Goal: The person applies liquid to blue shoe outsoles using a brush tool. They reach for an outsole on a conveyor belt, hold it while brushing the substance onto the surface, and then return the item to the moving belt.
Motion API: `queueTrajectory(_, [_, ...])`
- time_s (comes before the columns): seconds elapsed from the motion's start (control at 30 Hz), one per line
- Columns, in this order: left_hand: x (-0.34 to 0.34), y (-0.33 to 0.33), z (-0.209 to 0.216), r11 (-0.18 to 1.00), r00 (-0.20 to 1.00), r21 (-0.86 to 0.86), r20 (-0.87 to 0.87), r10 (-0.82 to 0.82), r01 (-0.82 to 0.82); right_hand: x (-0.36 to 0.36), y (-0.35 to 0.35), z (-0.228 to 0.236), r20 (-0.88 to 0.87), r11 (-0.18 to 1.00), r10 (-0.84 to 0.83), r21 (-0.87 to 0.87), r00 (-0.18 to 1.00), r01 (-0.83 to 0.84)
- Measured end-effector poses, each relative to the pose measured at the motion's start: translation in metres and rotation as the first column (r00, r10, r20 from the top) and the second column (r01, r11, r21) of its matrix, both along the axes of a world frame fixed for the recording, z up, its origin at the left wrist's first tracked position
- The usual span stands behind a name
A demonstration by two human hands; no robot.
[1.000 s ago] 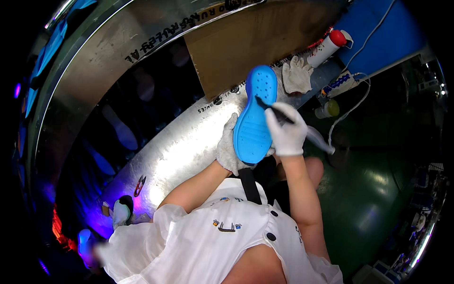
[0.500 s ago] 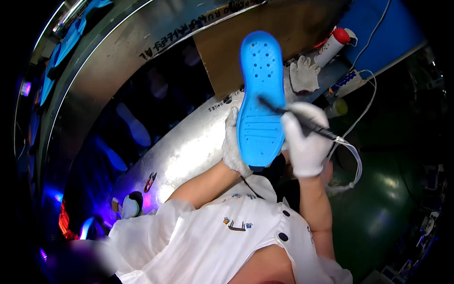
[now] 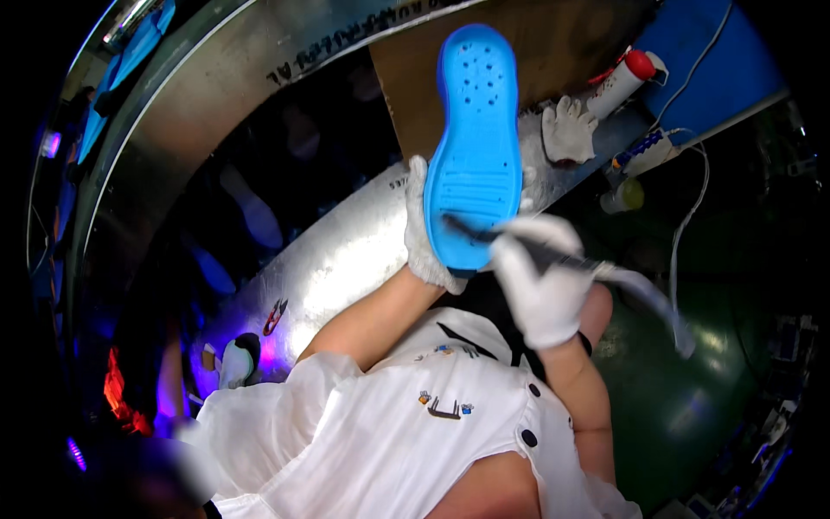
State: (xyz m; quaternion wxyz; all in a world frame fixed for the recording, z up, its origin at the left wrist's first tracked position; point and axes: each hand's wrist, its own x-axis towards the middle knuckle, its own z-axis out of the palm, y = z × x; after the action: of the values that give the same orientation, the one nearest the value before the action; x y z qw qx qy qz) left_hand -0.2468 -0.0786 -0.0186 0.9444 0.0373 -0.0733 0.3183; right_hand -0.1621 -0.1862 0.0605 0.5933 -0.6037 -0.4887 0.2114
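Observation:
A blue shoe sole [image 3: 474,160] is held upright in front of me, its inner face toward me, with small holes at the far end and ridges near the heel. My left hand [image 3: 424,229], in a whitish knit glove, is closed round the sole's lower part from behind, fingertips showing at both edges. In a white glove, my right hand [image 3: 540,281] grips a black brush-like tool [image 3: 553,257] with a clear hose trailing off its rear end. The tool's blurred tip lies over the heel area; whether it touches the sole I cannot tell.
Beyond the sole are a brown board [image 3: 402,82], a spare glove [image 3: 569,130] and a white bottle with a red cap [image 3: 622,82]. A yellow-lidded jar [image 3: 622,197] stands at right. Red-handled snips [image 3: 275,317] lie on the metal bench [image 3: 333,259]. More soles [image 3: 251,208] sit in the dark at left.
The tool's tip has moved from the middle of the sole down to the heel, my right hand going down and left with it. The sole sits slightly higher in view.

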Motion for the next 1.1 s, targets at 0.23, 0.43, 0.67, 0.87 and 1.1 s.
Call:
queueTrajectory(0.23, [-0.004, 0.016, 0.009, 0.998, 1.0, 0.057, 0.0, -0.03, 0.03, -0.005, -0.005, -0.007, 0.184, 0.991, 0.104, 0.065, 0.977, -0.118])
queueTrajectory(0.43, [-0.018, 0.045, 0.011, 0.972, 0.957, 0.145, -0.251, -0.146, 0.186, 0.022, -0.003, 0.001, 0.58, 0.937, 0.309, -0.049, 0.753, -0.346])
queueTrajectory(0.67, [-0.018, 0.079, 0.013, 0.836, 0.882, 0.456, -0.467, -0.065, 0.304, 0.022, 0.015, -0.001, 0.561, 0.899, 0.376, -0.028, 0.737, -0.437])
queueTrajectory(0.87, [-0.012, 0.085, 0.003, 0.47, 0.912, 0.873, -0.292, 0.287, 0.131, 0.035, 0.013, 0.002, 0.451, 0.935, 0.324, -0.018, 0.832, -0.354])
queueTrajectory(1.1, [-0.016, 0.096, 0.007, 0.455, 0.831, 0.818, -0.497, 0.249, 0.353, 0.041, 0.005, 0.014, 0.604, 0.935, 0.297, -0.026, 0.739, -0.354])
